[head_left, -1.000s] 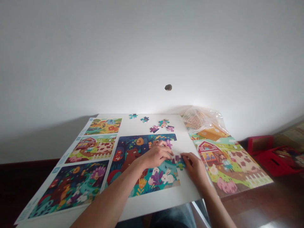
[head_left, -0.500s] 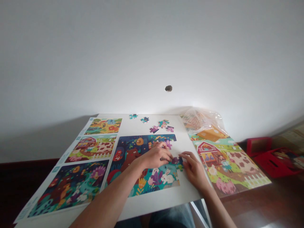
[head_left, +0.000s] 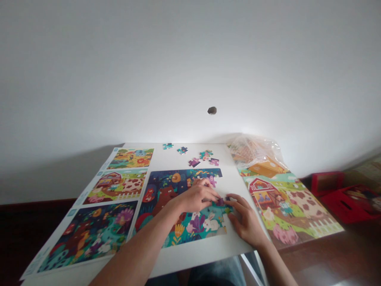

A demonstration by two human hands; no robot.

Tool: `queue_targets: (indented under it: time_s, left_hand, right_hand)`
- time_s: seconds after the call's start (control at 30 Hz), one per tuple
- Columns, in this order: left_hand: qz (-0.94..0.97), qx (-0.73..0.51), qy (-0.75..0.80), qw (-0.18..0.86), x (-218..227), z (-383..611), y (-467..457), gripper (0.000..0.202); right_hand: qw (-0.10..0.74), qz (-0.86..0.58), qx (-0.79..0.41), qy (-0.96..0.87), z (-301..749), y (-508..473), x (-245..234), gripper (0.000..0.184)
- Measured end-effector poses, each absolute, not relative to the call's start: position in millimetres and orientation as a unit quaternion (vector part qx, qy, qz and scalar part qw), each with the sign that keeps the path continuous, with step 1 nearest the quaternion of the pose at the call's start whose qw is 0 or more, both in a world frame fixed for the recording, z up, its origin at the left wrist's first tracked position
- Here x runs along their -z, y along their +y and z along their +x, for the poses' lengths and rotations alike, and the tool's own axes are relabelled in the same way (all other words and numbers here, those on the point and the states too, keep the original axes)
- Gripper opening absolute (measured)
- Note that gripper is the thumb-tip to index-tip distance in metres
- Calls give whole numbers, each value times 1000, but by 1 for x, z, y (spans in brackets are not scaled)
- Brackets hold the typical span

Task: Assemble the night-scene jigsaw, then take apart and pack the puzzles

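Note:
A partly built jigsaw puzzle (head_left: 166, 198) with a bear, a rabbit and flowers lies in the middle of the white table (head_left: 202, 250). My left hand (head_left: 196, 196) rests on its right side, fingers curled down onto the pieces. My right hand (head_left: 245, 220) lies at the puzzle's right edge, fingers pressing a dark puzzle piece (head_left: 220, 202) against the puzzle between both hands. Several loose pieces (head_left: 202, 157) sit further back on the table.
A sheet of three reference pictures (head_left: 104, 202) covers the table's left side. A finished farm puzzle (head_left: 285, 206) lies on the right, with a plastic bag (head_left: 253, 153) and an orange box behind it. Red boxes (head_left: 345, 194) stand on the floor at right.
My right hand has slid the piece leftwards into the puzzle's right edge, and my left fingers have moved onto it. The view has shifted slightly.

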State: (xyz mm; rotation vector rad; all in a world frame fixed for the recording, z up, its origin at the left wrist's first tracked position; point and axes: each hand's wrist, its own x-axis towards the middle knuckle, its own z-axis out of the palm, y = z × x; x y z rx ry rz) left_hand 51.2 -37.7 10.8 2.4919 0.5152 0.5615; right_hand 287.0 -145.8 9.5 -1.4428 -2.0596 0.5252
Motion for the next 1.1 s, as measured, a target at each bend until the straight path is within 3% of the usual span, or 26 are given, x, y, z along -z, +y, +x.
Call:
queue_targets:
  time_s: [0.67,0.83,0.97,1.1]
  left_hand:
    - [915,-200,192,292,-16,52,-41,28]
    - [914,-199,194,297,-15,52,-41,27]
    - [914,-197,193,296,-16,52,-41,28]
    - [915,-195,194,294,-16,52,-41,28]
  right_hand:
    - [286,-534,-180,-775,286,-146,-8,33]
    - [312,-549,-188,-753,284,-149,-12,42]
    - [297,-548,-175,-762,283,-151,-11,28]
    - [286,-553,-167,-765,283,-150,-8,28]
